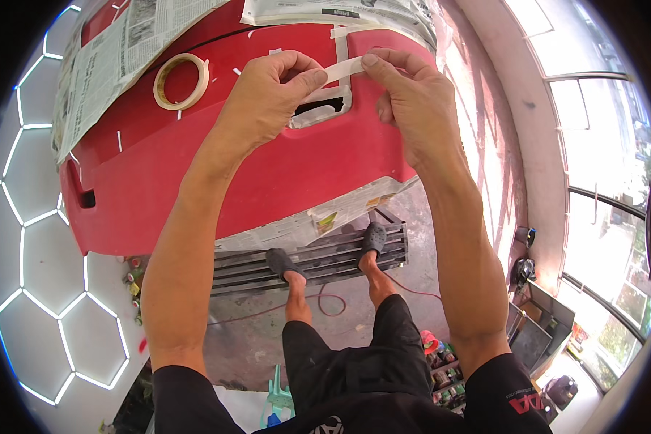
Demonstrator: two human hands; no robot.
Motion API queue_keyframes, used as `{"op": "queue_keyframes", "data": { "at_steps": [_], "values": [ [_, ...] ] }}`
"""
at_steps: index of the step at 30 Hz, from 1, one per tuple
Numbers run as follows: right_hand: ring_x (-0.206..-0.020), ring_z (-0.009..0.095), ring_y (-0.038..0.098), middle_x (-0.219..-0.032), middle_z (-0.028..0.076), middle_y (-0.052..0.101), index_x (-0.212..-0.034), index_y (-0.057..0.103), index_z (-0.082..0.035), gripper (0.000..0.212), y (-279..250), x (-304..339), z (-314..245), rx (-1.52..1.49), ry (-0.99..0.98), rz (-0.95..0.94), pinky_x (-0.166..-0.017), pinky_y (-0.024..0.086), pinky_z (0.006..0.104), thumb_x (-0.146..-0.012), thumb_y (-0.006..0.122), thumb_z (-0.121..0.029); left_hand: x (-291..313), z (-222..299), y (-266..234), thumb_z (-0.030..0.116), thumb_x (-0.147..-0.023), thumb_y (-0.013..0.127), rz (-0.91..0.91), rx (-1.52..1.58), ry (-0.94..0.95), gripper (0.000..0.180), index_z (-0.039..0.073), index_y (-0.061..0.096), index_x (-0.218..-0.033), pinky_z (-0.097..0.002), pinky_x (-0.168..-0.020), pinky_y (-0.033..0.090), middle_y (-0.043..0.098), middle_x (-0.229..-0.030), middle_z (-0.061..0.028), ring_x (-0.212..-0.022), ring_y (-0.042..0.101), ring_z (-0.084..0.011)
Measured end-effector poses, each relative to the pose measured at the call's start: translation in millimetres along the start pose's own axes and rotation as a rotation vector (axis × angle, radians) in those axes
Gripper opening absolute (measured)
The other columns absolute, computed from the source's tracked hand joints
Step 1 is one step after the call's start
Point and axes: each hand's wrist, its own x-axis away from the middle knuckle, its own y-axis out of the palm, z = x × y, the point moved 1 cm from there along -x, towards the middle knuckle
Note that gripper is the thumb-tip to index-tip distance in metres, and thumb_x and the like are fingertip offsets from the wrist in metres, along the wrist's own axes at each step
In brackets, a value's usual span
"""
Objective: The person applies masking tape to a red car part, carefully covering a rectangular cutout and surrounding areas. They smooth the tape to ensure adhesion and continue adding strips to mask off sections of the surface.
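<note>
A short strip of cream masking tape (pixel 342 69) is stretched between my two hands just above a red car bumper (pixel 267 173). My left hand (pixel 271 90) pinches its left end and my right hand (pixel 405 90) pinches its right end. Below the strip, a rectangular opening (pixel 318 110) in the bumper is edged with tape. A roll of masking tape (pixel 181 81) lies flat on the bumper to the left of my left hand.
Newspaper (pixel 101 65) masks the bumper's left and top parts, and more hangs under its lower edge. My feet in dark shoes stand on a black slatted grille (pixel 325 257). Spray cans (pixel 134 278) sit on the floor at left, boxes at lower right.
</note>
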Motion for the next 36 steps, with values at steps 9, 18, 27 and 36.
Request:
{"op": "queue_keyframes", "data": {
  "at_steps": [9, 18, 27, 36],
  "values": [
    [-0.074, 0.024, 0.071, -0.088, 0.01, 0.08, -0.113, 0.086, -0.004, 0.035, 11.4, -18.6, 44.3, 0.869, -0.285, 0.142, -0.076, 0.056, 0.0415, -0.1, 0.079, -0.036, -2.0, -5.1, 4.9, 0.022, -0.11, 0.067, -0.018, -0.488, -0.046, 0.024, 0.0, 0.076, -0.111, -0.0381, -0.072, 0.051, 0.07, -0.079, -0.0092, -0.071, 0.062, -0.0188],
    [-0.095, 0.033, 0.08, -0.102, 0.012, 0.082, -0.102, 0.087, -0.01, 0.021, 14.0, -19.3, 17.3, 0.954, -0.052, -0.06, -0.086, 0.061, 0.0468, -0.096, 0.08, -0.029, 5.6, -19.0, 15.4, 0.028, -0.105, 0.073, 0.104, -0.808, 0.17, 0.026, 0.002, 0.076, -0.101, -0.0493, -0.086, 0.052, 0.077, -0.089, -0.0158, -0.093, 0.069, -0.0362],
    [-0.097, 0.031, 0.078, -0.102, 0.012, 0.081, -0.104, 0.088, -0.011, 0.025, 20.2, -32.5, 35.7, 1.105, -0.194, -0.02, -0.089, 0.058, 0.0461, -0.093, 0.082, -0.033, 1.6, -22.6, 25.5, 0.025, -0.101, 0.078, 0.087, -0.985, 0.209, 0.021, 0.004, 0.078, -0.1, -0.0511, -0.093, 0.05, 0.079, -0.091, -0.0148, -0.101, 0.072, -0.0343],
    [-0.102, 0.034, 0.076, -0.114, 0.011, 0.075, -0.099, 0.086, -0.009, 0.022, 23.2, -30.7, 38.2, 1.095, -0.239, 0.019, -0.09, 0.058, 0.0495, -0.091, 0.085, -0.03, -1.4, -29.1, 25.5, 0.026, -0.102, 0.078, 0.141, -1.0, 0.294, 0.023, 0.005, 0.077, -0.093, -0.0497, -0.086, 0.046, 0.077, -0.084, -0.0132, -0.089, 0.069, -0.0334]
  ]
}}
